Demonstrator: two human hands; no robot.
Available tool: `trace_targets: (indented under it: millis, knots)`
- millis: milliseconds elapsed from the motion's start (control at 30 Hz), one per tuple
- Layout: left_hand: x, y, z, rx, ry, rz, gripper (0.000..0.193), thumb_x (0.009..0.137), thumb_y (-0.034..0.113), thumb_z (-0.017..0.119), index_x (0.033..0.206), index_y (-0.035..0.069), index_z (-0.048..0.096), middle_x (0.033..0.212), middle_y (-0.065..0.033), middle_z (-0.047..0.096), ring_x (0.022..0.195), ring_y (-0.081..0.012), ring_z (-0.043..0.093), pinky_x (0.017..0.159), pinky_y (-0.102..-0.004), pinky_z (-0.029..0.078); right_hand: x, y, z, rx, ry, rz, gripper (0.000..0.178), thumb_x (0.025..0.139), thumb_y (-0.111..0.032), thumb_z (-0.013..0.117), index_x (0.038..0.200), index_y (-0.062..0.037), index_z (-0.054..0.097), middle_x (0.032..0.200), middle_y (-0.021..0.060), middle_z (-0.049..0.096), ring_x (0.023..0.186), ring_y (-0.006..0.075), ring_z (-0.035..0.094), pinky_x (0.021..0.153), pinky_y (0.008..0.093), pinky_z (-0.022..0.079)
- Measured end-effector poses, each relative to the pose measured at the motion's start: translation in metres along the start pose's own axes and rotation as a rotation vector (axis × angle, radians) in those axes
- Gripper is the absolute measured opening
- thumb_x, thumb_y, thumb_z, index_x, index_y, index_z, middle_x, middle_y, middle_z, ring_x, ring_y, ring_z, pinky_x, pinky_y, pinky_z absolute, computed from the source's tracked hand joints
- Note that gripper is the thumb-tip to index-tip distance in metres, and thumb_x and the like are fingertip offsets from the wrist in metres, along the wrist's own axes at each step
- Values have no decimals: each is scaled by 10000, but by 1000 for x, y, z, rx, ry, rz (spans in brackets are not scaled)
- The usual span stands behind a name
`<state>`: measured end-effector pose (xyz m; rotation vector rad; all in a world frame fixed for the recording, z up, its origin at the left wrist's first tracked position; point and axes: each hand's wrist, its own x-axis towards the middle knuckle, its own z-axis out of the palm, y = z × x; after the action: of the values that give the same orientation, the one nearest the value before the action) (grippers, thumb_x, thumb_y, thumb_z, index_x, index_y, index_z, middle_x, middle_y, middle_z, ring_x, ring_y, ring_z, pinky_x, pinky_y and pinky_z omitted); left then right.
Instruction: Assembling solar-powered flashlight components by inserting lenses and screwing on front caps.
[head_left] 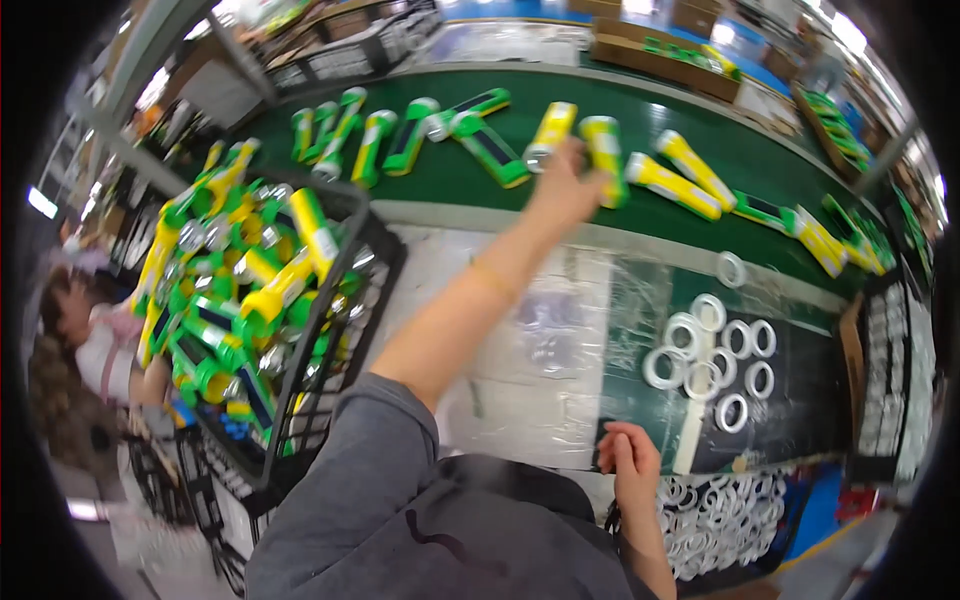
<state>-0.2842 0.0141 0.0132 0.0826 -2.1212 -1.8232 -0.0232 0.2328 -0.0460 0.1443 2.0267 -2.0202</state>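
Observation:
Over the green conveyor belt (450, 165), my left hand (570, 190) reaches in between two yellow-and-green flashlights. One flashlight (553, 130) is at its fingertips, the other flashlight (607, 155) right beside its thumb side. Blur hides whether the fingers close on either one. My right hand (632, 460) is low at the worktable's near edge, its fingers loosely curled and thumb apart, with nothing seen in it. Several white rings (703, 378) lie loose on the dark green mat, ahead and right of that hand.
A black crate (330, 290) heaped with flashlights stands at left. More flashlights (675, 185) lie along the belt. Below the table's right edge sits a bin of white rings (725, 520). A dark crate (885, 390) stands at far right. Another person (110, 350) is at far left.

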Motion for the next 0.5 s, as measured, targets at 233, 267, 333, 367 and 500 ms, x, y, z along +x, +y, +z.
trace_targets:
  millis: [233,267,333,367,500]
  knots:
    - [-198,113,-194,761,94,274,255,741,-86,558,955,27,641,982,-108,651,959,-241,623,853,-325,475,5,29,-5,-316,-81,-211,137,936,-80,517,1009,-8,608,769,17,568,596,45,474,518,176,376]
    - [-195,121,-226,934,187,316,220,748,-36,589,954,27,631,956,-136,638,914,-314,624,811,-376,486,6,30,-4,-318,-103,-207,137,936,-80,517,1009,-8,608,769,17,568,596,45,474,518,176,376]
    - [-192,130,-288,1246,168,135,308,789,108,627,1086,33,591,1032,-162,626,969,-356,602,836,-423,479,5,31,-1,-347,-93,-285,126,935,-87,525,988,-14,612,766,4,564,616,44,473,538,177,377]
    - [-190,125,-310,1348,63,194,470,749,204,688,1172,53,548,1078,-177,619,1002,-362,590,861,-420,474,1,20,5,-271,-97,-192,122,934,-95,532,972,-15,615,771,0,564,632,47,480,554,181,388]
    - [-177,105,-330,1339,-92,-200,598,658,229,735,1196,54,544,1192,-192,563,1101,-344,544,942,-411,438,-8,9,15,-158,-135,-144,118,931,-101,543,970,-17,617,775,4,571,644,53,506,568,183,406]
